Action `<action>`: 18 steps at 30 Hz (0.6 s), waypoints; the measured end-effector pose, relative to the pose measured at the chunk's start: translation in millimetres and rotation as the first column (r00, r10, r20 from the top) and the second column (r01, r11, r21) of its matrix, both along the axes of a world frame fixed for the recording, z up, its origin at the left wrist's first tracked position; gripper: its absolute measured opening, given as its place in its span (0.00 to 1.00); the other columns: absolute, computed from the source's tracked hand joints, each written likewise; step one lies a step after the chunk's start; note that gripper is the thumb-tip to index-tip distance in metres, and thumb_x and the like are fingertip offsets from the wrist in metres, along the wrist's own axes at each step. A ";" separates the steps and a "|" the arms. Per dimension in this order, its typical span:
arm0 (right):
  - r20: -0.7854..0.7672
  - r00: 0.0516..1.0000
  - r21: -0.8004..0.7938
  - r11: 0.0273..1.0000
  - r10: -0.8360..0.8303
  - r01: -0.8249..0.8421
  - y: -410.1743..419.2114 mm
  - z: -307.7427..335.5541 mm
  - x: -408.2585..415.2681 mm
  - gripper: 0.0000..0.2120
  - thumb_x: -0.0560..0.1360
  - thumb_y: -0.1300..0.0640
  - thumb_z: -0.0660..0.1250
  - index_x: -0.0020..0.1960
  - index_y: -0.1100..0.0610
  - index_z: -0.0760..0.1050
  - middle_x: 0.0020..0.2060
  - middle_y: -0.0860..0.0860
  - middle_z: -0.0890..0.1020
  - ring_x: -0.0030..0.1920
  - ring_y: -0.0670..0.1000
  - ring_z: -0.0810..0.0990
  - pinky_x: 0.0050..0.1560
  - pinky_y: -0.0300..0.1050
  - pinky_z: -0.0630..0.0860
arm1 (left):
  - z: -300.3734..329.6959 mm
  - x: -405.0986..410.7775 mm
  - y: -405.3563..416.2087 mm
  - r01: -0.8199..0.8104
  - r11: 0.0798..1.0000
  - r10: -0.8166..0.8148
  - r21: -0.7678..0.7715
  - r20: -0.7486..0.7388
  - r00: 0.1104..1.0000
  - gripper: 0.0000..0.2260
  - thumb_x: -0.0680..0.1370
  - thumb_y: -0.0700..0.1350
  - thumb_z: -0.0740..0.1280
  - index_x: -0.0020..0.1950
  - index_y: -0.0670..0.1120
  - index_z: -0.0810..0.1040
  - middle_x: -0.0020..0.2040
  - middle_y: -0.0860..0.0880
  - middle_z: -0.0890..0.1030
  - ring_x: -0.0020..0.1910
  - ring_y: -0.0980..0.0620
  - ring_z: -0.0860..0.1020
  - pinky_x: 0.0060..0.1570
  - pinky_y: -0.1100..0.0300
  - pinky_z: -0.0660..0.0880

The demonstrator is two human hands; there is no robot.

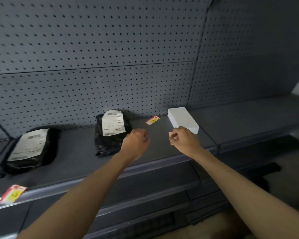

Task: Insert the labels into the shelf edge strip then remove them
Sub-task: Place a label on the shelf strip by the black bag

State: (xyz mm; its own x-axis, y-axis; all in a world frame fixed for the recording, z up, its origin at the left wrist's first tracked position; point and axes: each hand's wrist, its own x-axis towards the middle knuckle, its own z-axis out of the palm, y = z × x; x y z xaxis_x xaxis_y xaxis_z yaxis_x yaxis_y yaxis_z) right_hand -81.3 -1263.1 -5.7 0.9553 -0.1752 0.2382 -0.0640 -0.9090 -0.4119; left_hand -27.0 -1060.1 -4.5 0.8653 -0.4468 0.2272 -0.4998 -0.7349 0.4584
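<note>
My right hand (184,138) is over the shelf just in front of a white box, its fingers pinched on a small red-and-yellow label (170,134). My left hand (136,144) hovers beside it with fingers curled, and nothing shows in it. Another label (152,120) lies flat on the shelf near the back wall. A third label (12,194) sits in the grey shelf edge strip (110,171) at the far left, tilted.
Two black wrapped parcels (29,149) (111,131) with white shipping labels lie on the dark shelf (76,152). A white box (182,119) stands to the right. A perforated back panel (93,49) rises behind. Lower shelves lie beneath.
</note>
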 end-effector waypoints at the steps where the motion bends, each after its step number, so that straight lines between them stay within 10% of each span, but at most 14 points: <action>1: -0.010 1.000 -0.006 1.000 0.010 -0.010 -10.5 -3.2 9.0 0.05 0.74 0.56 0.67 0.45 0.57 0.78 0.43 0.52 0.77 0.42 0.53 0.77 0.37 0.44 0.68 | -2.1 8.0 -14.5 -0.008 1.000 0.008 -0.004 -0.011 1.000 0.07 0.76 0.45 0.62 0.47 0.43 0.77 0.47 0.45 0.81 0.49 0.44 0.77 0.47 0.50 0.76; 18: -0.031 0.963 -0.208 0.941 0.267 -0.267 -45.6 -45.3 174.4 0.09 0.76 0.55 0.68 0.52 0.58 0.80 0.51 0.55 0.82 0.53 0.55 0.77 0.56 0.51 0.74 | -53.4 169.7 -92.8 -0.355 0.904 0.398 0.236 -0.166 0.902 0.26 0.75 0.56 0.68 0.66 0.42 0.70 0.67 0.41 0.68 0.68 0.42 0.64 0.64 0.46 0.70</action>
State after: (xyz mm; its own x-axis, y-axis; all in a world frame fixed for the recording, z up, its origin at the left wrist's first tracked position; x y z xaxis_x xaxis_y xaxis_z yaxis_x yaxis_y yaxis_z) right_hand 93.1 -1308.7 -51.0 0.9609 0.1395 0.2394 0.1919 -0.9583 -0.2116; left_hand 142.6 -1152.9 -57.9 0.9950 -0.0946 -0.0319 -0.0776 -0.9340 0.3488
